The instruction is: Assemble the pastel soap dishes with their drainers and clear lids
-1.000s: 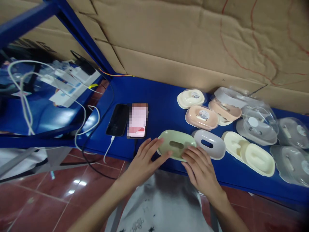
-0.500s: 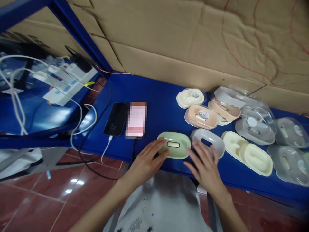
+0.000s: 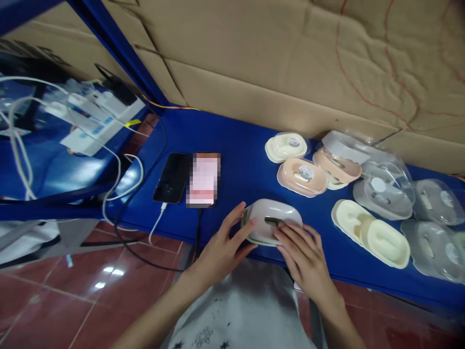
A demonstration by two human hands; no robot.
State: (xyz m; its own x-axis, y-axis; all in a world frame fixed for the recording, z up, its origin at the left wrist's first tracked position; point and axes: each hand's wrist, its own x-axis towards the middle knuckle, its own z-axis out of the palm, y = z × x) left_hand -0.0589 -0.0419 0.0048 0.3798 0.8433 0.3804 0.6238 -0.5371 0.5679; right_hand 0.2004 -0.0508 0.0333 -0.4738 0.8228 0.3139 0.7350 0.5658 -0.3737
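A grey-white oval tray (image 3: 265, 213) with a slot in its middle lies over the green oval dish (image 3: 267, 244), whose rim shows along the left and lower edges. My right hand (image 3: 303, 249) grips the grey-white tray at its right end, fingers on its top near the slot. At the left end, my left hand (image 3: 230, 237) has its fingers spread, with fingertips touching the tray and the dish's edge. A peach dish under a clear cover (image 3: 303, 177) and a cream dish with a clear cover (image 3: 286, 147) lie behind.
Two phones (image 3: 170, 177) (image 3: 203, 179) with cables lie to the left, and a power strip (image 3: 98, 131) beyond. Cream trays (image 3: 385, 240), clear-covered grey dishes (image 3: 439, 201) and more lie to the right. Cardboard (image 3: 254, 63) stands behind the blue table (image 3: 232, 138).
The grey-white tray has moved left from beside the green dish to on top of it, carried by my right hand. My left hand has shifted slightly at the dish's left end.
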